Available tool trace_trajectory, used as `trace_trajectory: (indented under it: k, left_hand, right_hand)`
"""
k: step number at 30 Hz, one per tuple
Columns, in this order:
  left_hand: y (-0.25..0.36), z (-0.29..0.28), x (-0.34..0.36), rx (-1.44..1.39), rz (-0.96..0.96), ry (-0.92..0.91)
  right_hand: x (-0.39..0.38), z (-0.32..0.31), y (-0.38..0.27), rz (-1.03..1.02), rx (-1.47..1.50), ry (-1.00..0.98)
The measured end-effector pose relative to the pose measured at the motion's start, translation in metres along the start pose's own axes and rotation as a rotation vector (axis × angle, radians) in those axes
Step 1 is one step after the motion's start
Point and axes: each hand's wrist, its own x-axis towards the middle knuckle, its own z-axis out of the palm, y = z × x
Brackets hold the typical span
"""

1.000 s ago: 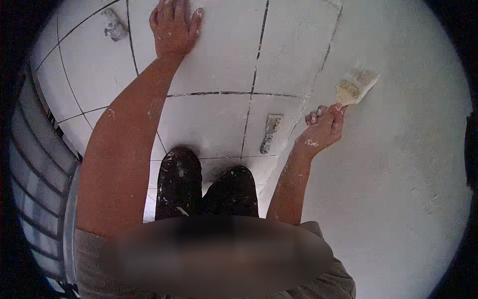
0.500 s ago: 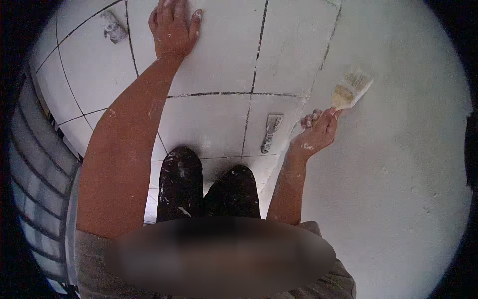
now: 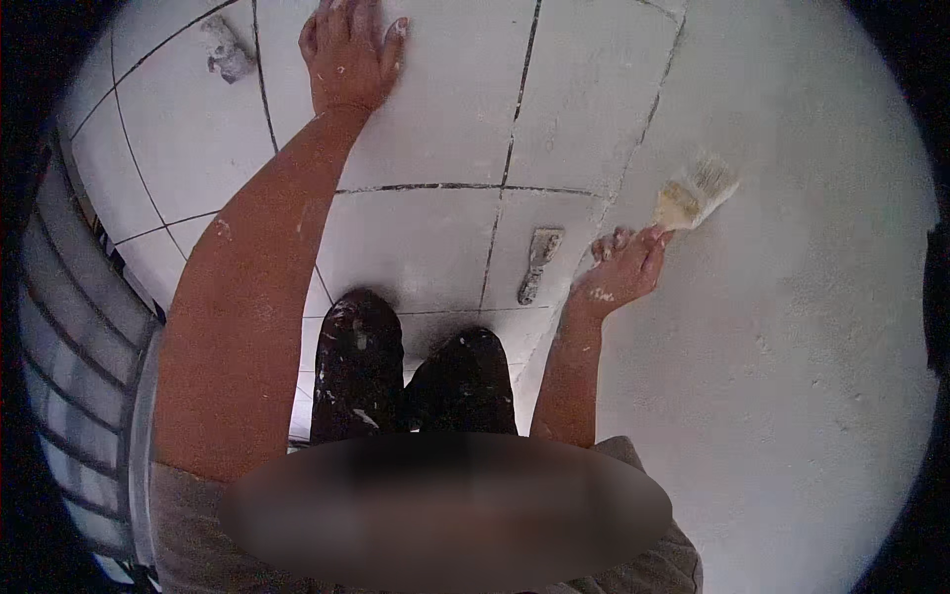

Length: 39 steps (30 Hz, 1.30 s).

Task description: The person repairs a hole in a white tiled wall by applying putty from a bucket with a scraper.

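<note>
My right hand [image 3: 623, 272] is closed round the handle of a wide paintbrush [image 3: 678, 203]. The brush's pale, paint-coated bristles lie against or very near the white wall [image 3: 772, 327] on the right; contact is hard to make out. Up ahead, my left hand [image 3: 351, 54] rests flat on a floor tile with its fingers stretched out, some cut off by the picture's top edge. Flecks of white paint dot both hands. A paint-smeared putty knife [image 3: 539, 265] lies on the floor close to the wall, left of my right wrist.
White tiles with dark joints cover the floor [image 3: 426, 247], meeting the wall along a slanting edge. A crumpled greyish-white object [image 3: 228, 51] lies at the far left. Dark metal railings [image 3: 74, 366] stand along the left side. My paint-spotted dark trouser knees [image 3: 361, 366] show below.
My right hand and the paintbrush have shifted slightly left and toward me along the wall. My left hand stays in nearly the same place on the tile.
</note>
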Motion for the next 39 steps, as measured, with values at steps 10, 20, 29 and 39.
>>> trace_trajectory:
  k: [10, 20, 29, 39]
  left_hand:
    - [0.024, 0.003, 0.007, 1.016, -0.068, -0.334]
    - [0.023, 0.002, 0.007, 1.067, -0.149, -0.403]
    - [-0.008, -0.013, -0.005, 0.986, 0.128, -0.216]
    - [0.002, -0.008, -0.003, 1.041, 0.038, -0.298]
  right_hand:
    - [0.016, 0.048, -0.021, -0.178, -0.07, -0.104]
    - [0.005, -0.017, -0.008, -0.013, -0.069, -0.045]
    - [-0.101, -0.045, 0.012, 0.168, -0.338, -0.191]
    - [-0.108, -0.058, 0.016, 0.321, -0.331, -0.374]
